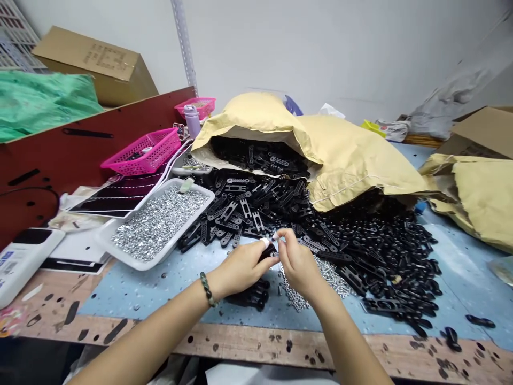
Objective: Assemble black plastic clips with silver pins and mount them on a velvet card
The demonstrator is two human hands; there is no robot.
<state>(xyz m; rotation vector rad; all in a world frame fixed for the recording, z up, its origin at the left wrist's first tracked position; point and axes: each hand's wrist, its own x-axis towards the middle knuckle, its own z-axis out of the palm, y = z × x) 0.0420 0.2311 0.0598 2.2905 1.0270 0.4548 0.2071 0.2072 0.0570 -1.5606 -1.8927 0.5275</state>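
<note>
From my remote seat on the head camera, a workbench (224,342) with a worn, stained wooden edge fills the lower frame, topped by a pale blue mat (132,294). Behind it rises a dark red board (80,160), with a cardboard box (96,67) and a green plastic sheet (44,101) beyond. A large tan paper sack (320,149) lies on its side, and a heap of black perforated links (360,251) spreads from its mouth across the mat. A second tan sack (476,198) sits off to the right. Left of the heap, a white tray (180,234) holds a layer of silver nuts (158,227). Past it I can see a pink basket (140,152) and a purple bottle (193,122).

Both hands work close together at the front of the heap. The left hand (238,270), wearing a beaded bracelet (207,289), has its fingers curled around a small black part (267,252), which sits between the two hands. The right hand (298,262) has its fingertips (278,233) pinched together at that part, though I cannot make out anything small between them. Loose silver screws (308,283) lie just beside the right hand, and a small cluster of black pieces (248,297) rests on the mat beneath the left.
</note>
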